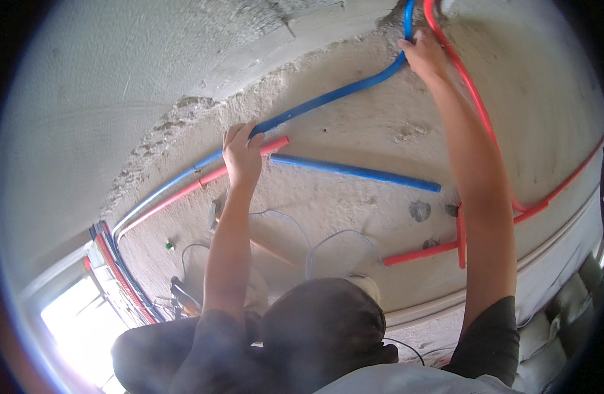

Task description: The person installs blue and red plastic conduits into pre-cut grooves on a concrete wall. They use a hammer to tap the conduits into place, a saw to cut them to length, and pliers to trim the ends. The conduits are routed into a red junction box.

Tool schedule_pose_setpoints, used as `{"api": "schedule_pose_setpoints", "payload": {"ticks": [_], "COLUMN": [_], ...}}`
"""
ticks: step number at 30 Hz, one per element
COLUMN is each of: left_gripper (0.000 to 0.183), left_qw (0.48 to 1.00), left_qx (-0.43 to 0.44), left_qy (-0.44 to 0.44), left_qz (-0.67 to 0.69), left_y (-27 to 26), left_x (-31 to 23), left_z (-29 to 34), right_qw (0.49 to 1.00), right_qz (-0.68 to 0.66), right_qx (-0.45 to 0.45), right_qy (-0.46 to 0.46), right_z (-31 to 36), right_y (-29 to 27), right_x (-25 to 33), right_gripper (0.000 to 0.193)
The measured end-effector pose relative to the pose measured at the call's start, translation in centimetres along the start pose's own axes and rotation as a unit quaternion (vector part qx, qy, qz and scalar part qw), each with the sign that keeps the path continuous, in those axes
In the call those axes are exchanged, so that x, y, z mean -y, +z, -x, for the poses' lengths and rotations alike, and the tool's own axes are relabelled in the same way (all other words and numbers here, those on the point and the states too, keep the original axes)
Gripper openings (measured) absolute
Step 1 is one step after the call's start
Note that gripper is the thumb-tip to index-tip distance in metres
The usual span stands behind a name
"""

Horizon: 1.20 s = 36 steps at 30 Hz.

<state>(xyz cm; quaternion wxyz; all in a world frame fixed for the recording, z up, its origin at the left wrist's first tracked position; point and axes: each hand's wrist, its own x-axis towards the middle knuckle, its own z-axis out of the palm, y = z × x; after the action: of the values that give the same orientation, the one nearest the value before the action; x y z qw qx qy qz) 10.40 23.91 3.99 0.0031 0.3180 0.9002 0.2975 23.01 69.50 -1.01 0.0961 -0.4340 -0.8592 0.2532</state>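
A blue pipe sleeve (328, 100) runs across the rough concrete floor and bends upward near the wall at the top. My right hand (425, 54) is closed around it at that bend, beside a curved red pipe (469, 82). My left hand (241, 156) grips the lower left end of the sleeve, where a thinner blue pipe (169, 188) continues to the left. Close under my left hand ends a red pipe sleeve (274, 146), on a thin red pipe (154, 202). A loose straight blue pipe piece (356, 173) lies between my arms.
Red pipe pieces (420, 253) cross near my right forearm. A hammer-like tool (272, 251) and a thin white cable (345, 232) lie by my left forearm. A dark tool (184, 293) sits lower left, near bundled pipes (121, 266). Sacks (541, 341) are at the lower right.
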Motion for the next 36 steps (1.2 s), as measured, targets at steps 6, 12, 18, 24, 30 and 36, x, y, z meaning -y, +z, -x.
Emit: {"api": "schedule_pose_setpoints", "payload": {"ticks": [6,12,18,24,30,36], "left_gripper": [0.037,0.033,0.034,0.032,0.03,0.028], "left_qw": [0.998,0.998,0.996,0.994,0.992,0.992], "left_qx": [0.049,0.044,0.069,0.086,0.108,0.108], "left_qy": [-0.025,0.007,-0.016,0.013,-0.002,0.012], "left_qz": [0.005,-0.033,-0.048,-0.073,-0.063,-0.07], "left_y": [-0.7,0.1,-0.4,-0.3,-0.9,-1.0], "left_x": [0.8,1.0,0.3,1.4,-0.5,-0.3], "left_z": [-1.0,-0.9,-0.8,-1.0,-1.5,-1.3], "right_qw": [0.999,0.99,0.986,0.995,0.993,0.991], "right_qz": [0.039,-0.129,-0.142,-0.082,-0.075,-0.093], "right_qx": [-0.006,0.032,-0.024,-0.042,-0.071,-0.09], "right_qy": [-0.018,0.055,0.084,0.034,0.048,0.018], "right_z": [0.3,1.6,3.8,4.3,3.8,2.1], "right_y": [-0.5,-0.9,-1.9,-1.6,-1.1,-0.8], "right_x": [0.8,0.6,2.5,2.6,2.4,2.4], "right_gripper": [0.045,0.039,0.056,0.044,0.039,0.021]}}
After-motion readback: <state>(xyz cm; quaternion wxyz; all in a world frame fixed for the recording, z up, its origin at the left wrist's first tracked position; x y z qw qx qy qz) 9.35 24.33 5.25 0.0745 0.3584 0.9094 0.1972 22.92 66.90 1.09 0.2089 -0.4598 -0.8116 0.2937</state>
